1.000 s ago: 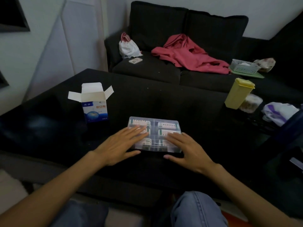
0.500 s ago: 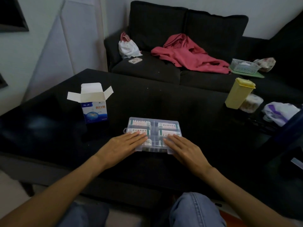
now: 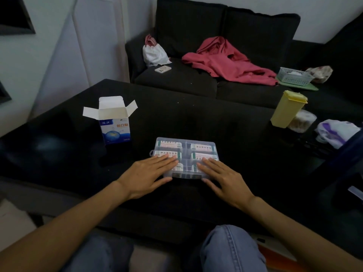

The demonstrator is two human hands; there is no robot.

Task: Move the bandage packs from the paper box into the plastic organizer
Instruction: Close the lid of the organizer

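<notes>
Paper box (image 3: 115,124): it stands upright on the far left of the black table (image 3: 225,122), with its 3 top flaps open. I cannot see inside, so I cannot tell if any pack remains there.

Left hand (image 3: 149,173): it lies flat with straight fingers on the near left part of the lid, holding nothing. I judge it presses the lid down so that it snaps closed.

Plastic organizer (image 3: 185,143): it lies flat on the table in front of the person, well apart from the paper box, with the clear lid down.

Bandage packs (image 3: 202,147): they are visible through the lid, lying in separate compartments. The task looks nearly finished to me.

Right hand (image 3: 222,175): it is also flat and grasps nothing, with the fingers on the near right part of the lid. With 2 hands the pressure is even on both sides.

Yellow container (image 3: 286,109): it stands at the right of the table and has no part in the work.
</notes>
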